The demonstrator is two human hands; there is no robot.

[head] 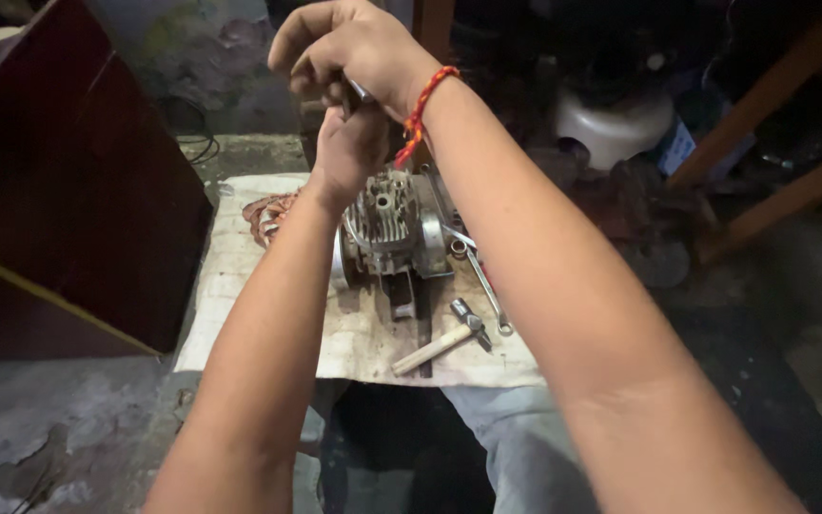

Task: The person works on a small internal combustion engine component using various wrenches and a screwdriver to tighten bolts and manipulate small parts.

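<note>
The right hand (354,48), a red and yellow thread band (419,116) round its wrist, is curled shut over the top end of a slim metal tool (359,91), of which only a short bright stretch shows under the fingers. The left hand (349,148) sits directly beneath it, closed round the same tool lower down, so the two hands stack one above the other. What kind of tool it is cannot be told. Its long axis seems to run near upright, pointing down at the finned engine cylinder head (387,224), which lies just below the left hand, the nearer of the two. Both forearms reach forward and converge above the engine. The engine rests on a stained pale cloth (240,286) spread on the floor. Towards the person from the engine lie a wooden-handled hammer (441,343) and, beside it on the right, a long spanner (482,286). Left of the engine stands a dark red panel (68,190).
</note>
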